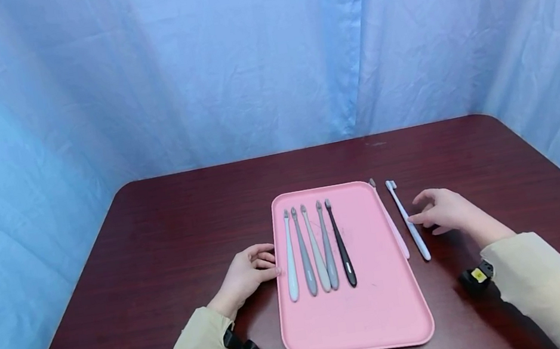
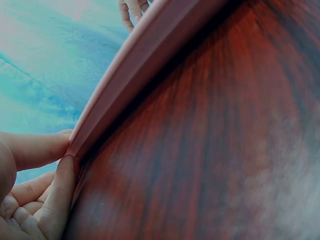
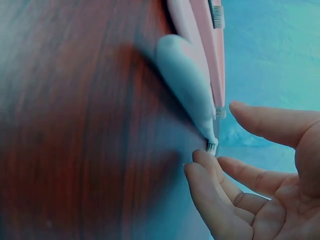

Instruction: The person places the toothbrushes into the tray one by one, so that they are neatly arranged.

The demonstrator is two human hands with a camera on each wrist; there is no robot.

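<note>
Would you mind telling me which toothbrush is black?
The black toothbrush is the rightmost of five lying on the pink tray; the others are pale or grey.

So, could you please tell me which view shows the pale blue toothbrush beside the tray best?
The head view: the pale blue toothbrush lies whole on the table beside the right hand. The right wrist view shows it close, foreshortened and blurred; the left wrist view misses it.
</note>
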